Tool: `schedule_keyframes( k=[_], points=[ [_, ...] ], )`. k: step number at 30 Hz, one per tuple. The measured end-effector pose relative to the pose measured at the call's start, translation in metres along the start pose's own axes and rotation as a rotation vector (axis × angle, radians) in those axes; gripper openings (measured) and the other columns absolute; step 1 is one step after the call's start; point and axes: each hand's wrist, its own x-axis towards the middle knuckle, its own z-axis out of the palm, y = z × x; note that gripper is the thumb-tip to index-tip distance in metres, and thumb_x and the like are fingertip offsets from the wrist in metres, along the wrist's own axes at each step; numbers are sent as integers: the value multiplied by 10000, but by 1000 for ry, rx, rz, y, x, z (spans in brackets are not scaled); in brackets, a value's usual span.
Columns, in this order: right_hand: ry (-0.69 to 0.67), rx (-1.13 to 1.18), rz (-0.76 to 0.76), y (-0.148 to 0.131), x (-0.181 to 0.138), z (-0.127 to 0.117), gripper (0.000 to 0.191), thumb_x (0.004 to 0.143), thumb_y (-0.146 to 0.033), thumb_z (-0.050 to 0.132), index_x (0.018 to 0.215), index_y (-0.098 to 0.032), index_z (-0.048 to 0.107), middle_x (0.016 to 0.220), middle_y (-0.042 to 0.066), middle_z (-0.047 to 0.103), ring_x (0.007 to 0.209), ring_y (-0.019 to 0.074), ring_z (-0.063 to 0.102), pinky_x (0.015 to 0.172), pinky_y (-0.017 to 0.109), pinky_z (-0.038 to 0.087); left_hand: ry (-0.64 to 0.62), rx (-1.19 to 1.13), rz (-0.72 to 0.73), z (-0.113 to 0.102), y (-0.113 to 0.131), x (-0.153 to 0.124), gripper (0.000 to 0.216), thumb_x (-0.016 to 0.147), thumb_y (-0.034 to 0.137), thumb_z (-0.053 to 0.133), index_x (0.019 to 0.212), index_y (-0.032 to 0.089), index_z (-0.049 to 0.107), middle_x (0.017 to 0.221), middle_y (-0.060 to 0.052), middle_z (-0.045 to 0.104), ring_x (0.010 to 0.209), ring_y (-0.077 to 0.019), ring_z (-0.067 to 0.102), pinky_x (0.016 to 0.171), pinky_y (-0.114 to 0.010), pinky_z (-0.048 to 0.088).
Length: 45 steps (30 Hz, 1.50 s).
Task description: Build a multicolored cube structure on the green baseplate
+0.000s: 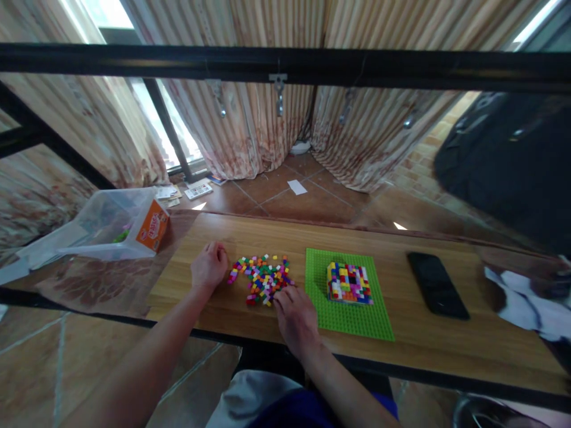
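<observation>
A loose pile of small multicoloured toy bricks (267, 276) is spread over the wooden tabletop. Just left of it rests my left hand (209, 265), its fingers curled inward; whatever they may hold is hidden. My right hand (298, 315) is at the pile's near right edge, fingers bent and close together, fingertips touching the bricks. What is between those fingertips is too small to make out. Right of that hand lies a green studded baseplate (319, 285). On it stands a blocky structure of many-coloured bricks (350, 283) with a dark opening in its top.
A black phone (438, 285) lies on the tabletop (250, 229) right of the baseplate. White papers (520, 300) are at the far right. A clear plastic bin (113, 223) with an orange label stands left. A black metal bar (285, 64) crosses above, hung with small clips.
</observation>
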Motion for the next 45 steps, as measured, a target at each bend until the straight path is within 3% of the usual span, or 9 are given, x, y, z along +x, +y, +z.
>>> schedule_keyframes(
  k=[6,11,14,19,22,25,31,40,45],
  points=[
    [-4,162,2,-6,-2,-10,173,950,-166,522,853,-211,658,824,37,648,810,173,607,771,288,500,10,5,21,1,-3,2,180,900,249,441,914,212,617,962,-79,698,847,-232,651,636,-315,412],
    [87,476,113,-3,-17,-44,207,976,-235,490,938,-236,694,919,42,678,830,138,662,732,236,534,6,16,33,0,-3,3,199,899,254,423,914,210,617,954,-87,694,846,-236,645,649,-321,416],
    [201,499,206,23,-19,-76,183,949,-276,544,939,-253,725,933,43,693,859,154,678,753,263,554,19,15,32,1,-3,3,200,898,258,427,916,211,621,959,-87,695,847,-233,642,644,-316,409],
    [321,431,403,95,-6,-123,167,862,-357,639,868,-236,754,919,53,705,843,187,679,759,321,561,19,15,21,1,-3,3,216,900,267,423,917,208,630,957,-85,698,853,-231,641,650,-313,408],
    [207,376,402,126,6,-135,191,850,-354,620,848,-220,757,905,55,728,838,195,683,763,323,553,5,31,14,0,-1,4,239,906,270,411,932,199,637,979,-85,702,861,-230,646,660,-312,414],
    [87,317,369,137,16,-136,193,852,-294,580,834,-223,759,866,41,747,818,190,694,758,311,544,0,43,6,-2,1,4,252,908,272,406,946,193,642,998,-84,704,867,-228,652,660,-309,418],
    [-59,205,280,139,26,-130,240,851,-202,544,920,-237,771,932,42,774,833,194,721,763,308,546,-4,19,11,-3,2,3,241,899,269,417,939,193,642,982,-85,705,870,-230,651,662,-305,428],
    [-245,50,120,138,35,-140,309,880,-157,504,1024,-242,764,988,41,775,900,199,728,815,299,551,-4,26,10,-2,1,2,243,904,267,411,951,189,636,1008,-88,704,887,-240,654,658,-317,423],
    [-260,54,102,136,34,-142,326,913,-192,477,1079,-259,750,1062,42,768,959,216,726,839,311,554,-7,31,7,-2,2,2,240,904,265,416,949,188,639,1003,-90,702,876,-239,652,660,-318,426]
  ],
)
